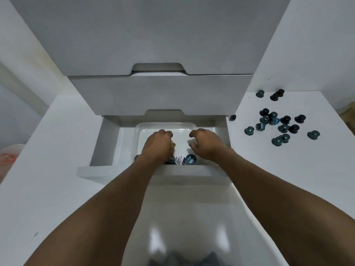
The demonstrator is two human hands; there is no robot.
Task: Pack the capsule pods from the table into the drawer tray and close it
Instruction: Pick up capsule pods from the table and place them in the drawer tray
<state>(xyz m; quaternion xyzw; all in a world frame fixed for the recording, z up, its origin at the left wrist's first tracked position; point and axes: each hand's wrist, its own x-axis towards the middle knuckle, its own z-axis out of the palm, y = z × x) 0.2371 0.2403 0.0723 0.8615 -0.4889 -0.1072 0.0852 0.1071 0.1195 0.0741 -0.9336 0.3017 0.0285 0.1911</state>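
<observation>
A flat white tabletop [269, 169] stretches to the right of a tall white drawer unit [161, 93]. Small dark teal and black capsule pods [283, 128] lie scattered on it in a loose cluster, some upright, some tipped over. Three more pods [260, 93] sit apart near the far edge, and a single black pod [232, 117] rests just beside the unit's corner. In the pulled-out white bottom drawer [107, 143], a clear plastic tray [165, 124] holds a few pods along its near side

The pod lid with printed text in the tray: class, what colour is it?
The pod lid is white with dark print, best seen in the head view.
</observation>
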